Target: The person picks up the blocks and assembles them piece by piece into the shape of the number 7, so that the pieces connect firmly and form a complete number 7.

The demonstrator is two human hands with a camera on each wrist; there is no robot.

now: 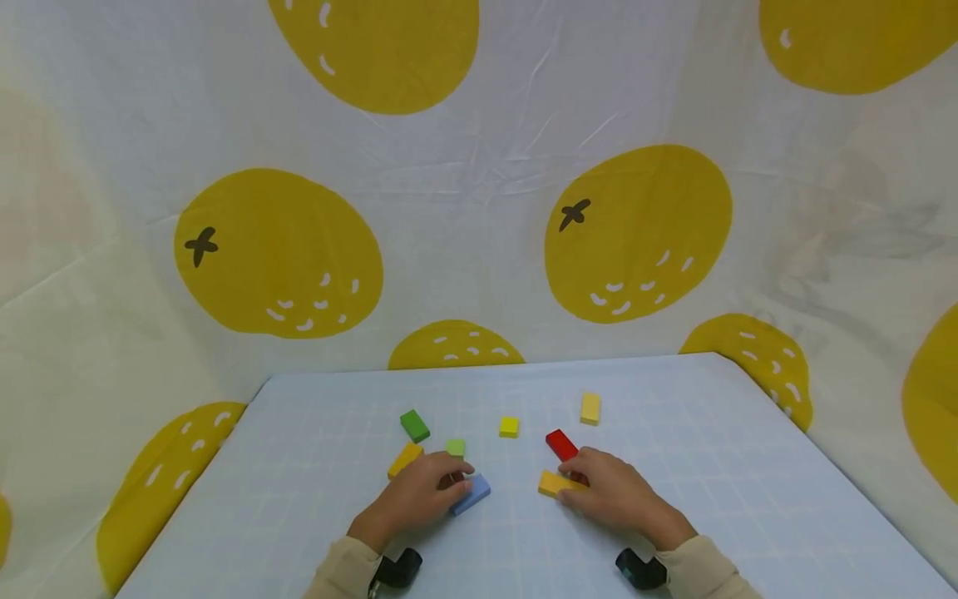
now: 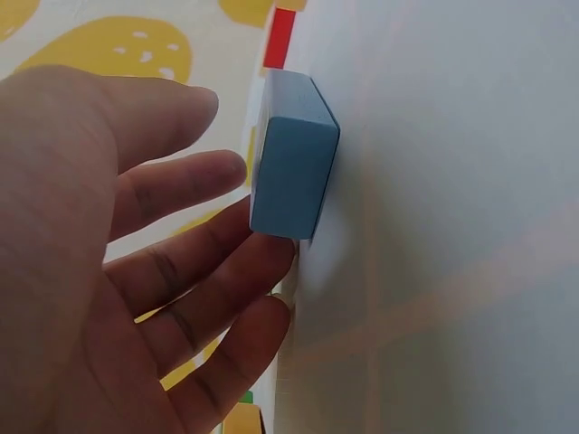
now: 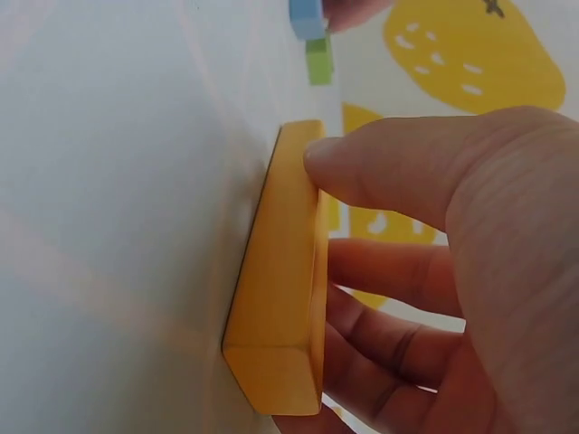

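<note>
Blue block possibly touches relaxed left hand; right hand pinches orange block.

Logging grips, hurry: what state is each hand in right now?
Left hand: open around the blue block, thumb clear of it.
Right hand: closed, holding an orange block between thumb and fingers.
</note>
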